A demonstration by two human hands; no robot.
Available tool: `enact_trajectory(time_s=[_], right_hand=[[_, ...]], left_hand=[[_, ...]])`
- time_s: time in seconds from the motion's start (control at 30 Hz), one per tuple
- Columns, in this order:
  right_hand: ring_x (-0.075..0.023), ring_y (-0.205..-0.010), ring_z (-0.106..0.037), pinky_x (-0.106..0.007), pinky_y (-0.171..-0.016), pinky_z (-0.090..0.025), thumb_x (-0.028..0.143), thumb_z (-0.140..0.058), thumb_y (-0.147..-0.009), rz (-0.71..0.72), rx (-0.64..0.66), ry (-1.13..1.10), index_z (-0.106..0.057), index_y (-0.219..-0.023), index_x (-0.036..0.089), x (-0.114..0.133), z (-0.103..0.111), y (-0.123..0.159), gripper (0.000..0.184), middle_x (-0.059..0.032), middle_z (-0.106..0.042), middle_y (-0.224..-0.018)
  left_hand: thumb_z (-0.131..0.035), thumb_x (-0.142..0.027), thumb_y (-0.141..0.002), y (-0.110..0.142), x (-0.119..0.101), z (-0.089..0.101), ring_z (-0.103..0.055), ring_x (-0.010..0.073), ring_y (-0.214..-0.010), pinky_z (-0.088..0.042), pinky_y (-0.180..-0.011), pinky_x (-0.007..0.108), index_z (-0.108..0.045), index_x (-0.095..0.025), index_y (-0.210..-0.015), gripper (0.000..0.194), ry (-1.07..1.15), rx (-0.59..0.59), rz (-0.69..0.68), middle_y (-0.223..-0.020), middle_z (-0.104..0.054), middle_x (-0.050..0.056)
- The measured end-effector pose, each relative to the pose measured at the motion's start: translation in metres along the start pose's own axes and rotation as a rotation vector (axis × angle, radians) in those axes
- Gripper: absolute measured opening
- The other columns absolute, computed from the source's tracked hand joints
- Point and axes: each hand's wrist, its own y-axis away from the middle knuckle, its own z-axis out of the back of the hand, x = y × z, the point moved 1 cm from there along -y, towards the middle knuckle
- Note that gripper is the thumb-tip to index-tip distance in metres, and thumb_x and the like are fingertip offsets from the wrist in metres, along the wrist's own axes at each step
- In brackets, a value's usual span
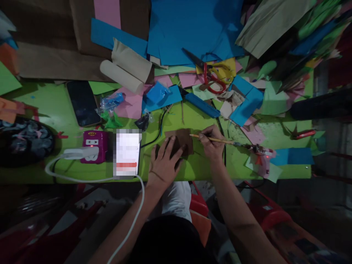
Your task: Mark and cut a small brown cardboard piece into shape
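Note:
My left hand (165, 161) lies flat with fingers spread on a small brown paper piece (183, 138) on the green table (55, 110). My right hand (211, 142) is closed on a thin wooden stick (217, 139) that lies level and points left, its tip over the brown paper's right edge.
A phone with a lit screen (127, 154) and a pink power strip (93, 146) with a white cable lie to the left. A dark phone (83, 103), paper rolls (125, 71), red-handled scissors (213, 79) and several blue, pink and green paper scraps crowd the far side. Red stools stand below.

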Motion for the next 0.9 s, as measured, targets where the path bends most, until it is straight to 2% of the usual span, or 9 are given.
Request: enact_trajectory(time_s=[0.2,0.53,0.67,0.77,0.83,0.9], right_hand=[[-0.0157,-0.057,-0.049,-0.029,-0.054,-0.038,0.027,-0.058,-0.082,0.029,0.02,-0.02,-0.051,-0.069,0.025,0.003,0.002,0.001,0.015,0.0036,-0.05,-0.06],[-0.0145,-0.061,-0.054,-0.028,-0.06,-0.044,0.023,-0.061,-0.08,0.044,0.01,-0.102,-0.053,-0.067,0.023,0.001,0.002,0.001,0.015,0.0056,-0.051,-0.058],[-0.0149,-0.064,-0.061,-0.029,-0.061,-0.049,0.034,-0.062,-0.09,0.011,-0.036,-0.158,-0.064,-0.085,0.023,0.002,0.003,0.003,0.012,0.0029,-0.064,-0.072],[-0.0159,-0.071,-0.069,-0.028,-0.06,-0.054,0.041,-0.055,-0.097,-0.01,-0.021,-0.202,-0.069,-0.103,0.026,0.007,0.007,0.01,0.021,-0.0011,-0.073,-0.09],[-0.0174,-0.08,-0.073,-0.03,-0.067,-0.059,0.039,-0.053,-0.098,0.013,0.033,-0.162,-0.069,-0.106,0.027,0.01,0.012,0.017,0.022,-0.0021,-0.075,-0.096],[-0.0212,-0.099,-0.073,-0.038,-0.086,-0.061,0.035,-0.052,-0.099,0.073,0.141,-0.03,-0.069,-0.114,0.03,0.013,0.017,0.023,0.023,-0.0035,-0.076,-0.106]], left_hand=[[-0.053,-0.035,-0.097,0.0,0.0,0.001,-0.041,0.0311,-0.147,-0.029,-0.118,0.057,-0.052,-0.036,-0.146,0.049,-0.01,0.011,-0.001,-0.162,-0.041,0.009],[-0.053,-0.035,-0.097,0.0,0.001,-0.002,-0.041,0.0306,-0.147,-0.027,-0.119,0.055,-0.052,-0.036,-0.146,0.049,-0.003,-0.015,-0.011,-0.161,-0.042,0.009],[-0.055,-0.04,-0.097,0.002,0.005,-0.005,-0.046,0.0293,-0.143,-0.028,-0.119,0.051,-0.051,-0.033,-0.147,0.051,-0.024,-0.096,-0.018,-0.155,-0.051,0.009],[-0.055,-0.043,-0.096,0.003,0.007,-0.006,-0.052,0.0293,-0.137,-0.03,-0.117,0.048,-0.053,-0.029,-0.145,0.051,-0.022,-0.153,-0.013,-0.149,-0.058,0.01],[-0.053,-0.042,-0.098,0.002,0.009,-0.006,-0.056,0.0279,-0.133,-0.032,-0.115,0.046,-0.056,-0.028,-0.143,0.047,-0.007,-0.167,0.001,-0.145,-0.061,0.009],[-0.048,-0.039,-0.1,0.001,0.009,-0.005,-0.057,0.0261,-0.131,-0.034,-0.114,0.044,-0.057,-0.028,-0.142,0.044,0.032,-0.169,0.032,-0.145,-0.062,0.007]])
